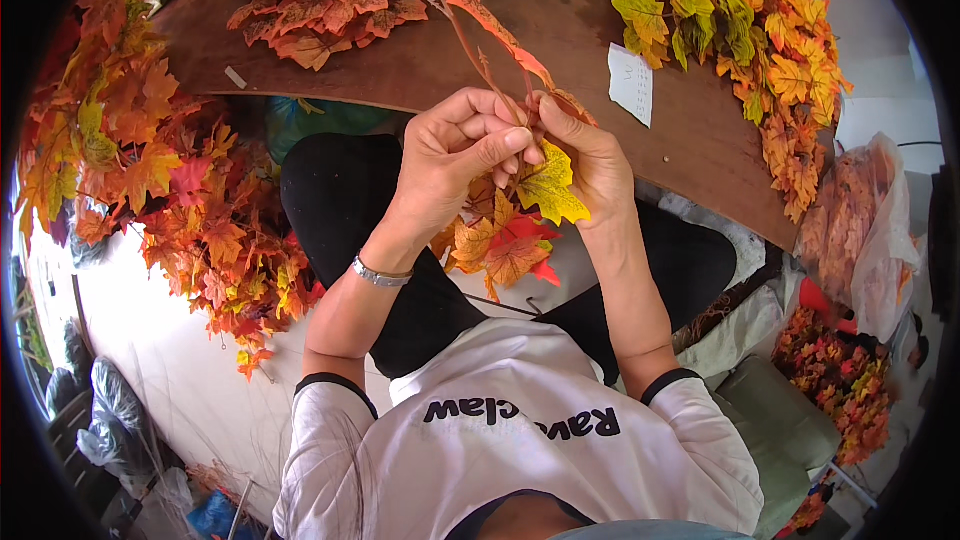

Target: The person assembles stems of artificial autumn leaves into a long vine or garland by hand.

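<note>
Above my lap, both hands are close together on a strand of artificial maple leaves. My left hand [455, 155] pinches its thin brown stem [468, 43] between thumb and fingers. Right beside it, my right hand [592, 152] is closed, thumb against fingers, at an orange-red artificial leaf [503, 32]; the exact grip is partly hidden. A yellow leaf [553, 190] shows under the right palm. Orange and red leaves [508, 245] dangle below the hands. The stem runs up past the upper edge of the view.
A brown table [400, 70] curves ahead, bearing a pile of orange leaves [330, 0] and a paper slip [630, 85]. Leaf garlands hang at left [215, 230] and right [790, 80]. A clear plastic bag of leaves [860, 230] stands at the right, near a green-grey seat [780, 420].
</note>
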The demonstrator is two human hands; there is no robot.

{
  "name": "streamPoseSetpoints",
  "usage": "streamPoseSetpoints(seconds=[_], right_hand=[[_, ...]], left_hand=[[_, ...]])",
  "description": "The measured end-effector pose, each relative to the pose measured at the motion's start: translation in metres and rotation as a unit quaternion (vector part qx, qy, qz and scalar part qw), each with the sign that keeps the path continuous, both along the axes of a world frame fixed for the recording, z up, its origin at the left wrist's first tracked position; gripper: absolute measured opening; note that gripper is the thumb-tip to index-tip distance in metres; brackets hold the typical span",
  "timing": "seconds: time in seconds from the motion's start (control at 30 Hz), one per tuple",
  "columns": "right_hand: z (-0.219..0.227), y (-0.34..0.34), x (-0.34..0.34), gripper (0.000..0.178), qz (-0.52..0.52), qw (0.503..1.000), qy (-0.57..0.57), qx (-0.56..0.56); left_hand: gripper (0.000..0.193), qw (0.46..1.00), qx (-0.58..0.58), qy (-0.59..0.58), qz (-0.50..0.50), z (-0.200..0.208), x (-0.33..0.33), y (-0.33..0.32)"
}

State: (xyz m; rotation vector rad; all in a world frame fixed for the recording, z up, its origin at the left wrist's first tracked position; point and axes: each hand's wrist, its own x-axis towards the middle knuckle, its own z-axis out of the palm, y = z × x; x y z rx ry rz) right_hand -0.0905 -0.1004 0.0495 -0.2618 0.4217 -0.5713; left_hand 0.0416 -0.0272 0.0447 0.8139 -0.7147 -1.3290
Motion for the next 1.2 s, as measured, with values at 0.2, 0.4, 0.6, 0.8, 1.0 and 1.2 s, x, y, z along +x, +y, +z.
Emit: streamPoseSetpoints(seconds=[0.2,0.4,0.6,0.8,1.0,1.2], right_hand=[[0.005,0.003,-0.001,0.014,0.011,1.000,-0.004,0.003],[-0.004,0.004,-0.001,0.013,0.013,0.997,-0.017,-0.070],[-0.010,0.008,0.002,0.011,-0.008,0.996,-0.011,-0.087],[-0.012,0.006,0.004,0.012,0.015,0.994,0.004,-0.111],[-0.011,-0.005,0.006,0.016,0.085,0.990,-0.009,-0.113],[0.004,0.001,0.016,0.026,0.046,0.983,0.066,-0.168]], left_hand=[[0.009,1.000,0.001,0.015,-0.013,0.001,-0.001,-0.001],[0.010,0.999,-0.002,0.033,-0.008,-0.001,-0.001,0.000],[0.014,0.999,0.000,0.032,0.011,-0.001,-0.002,-0.001],[0.017,1.000,-0.007,0.028,0.011,-0.004,0.003,0.000],[0.013,0.998,0.028,-0.049,0.032,0.003,0.011,-0.003],[0.013,0.949,-0.078,-0.239,0.188,0.002,0.028,-0.002]])
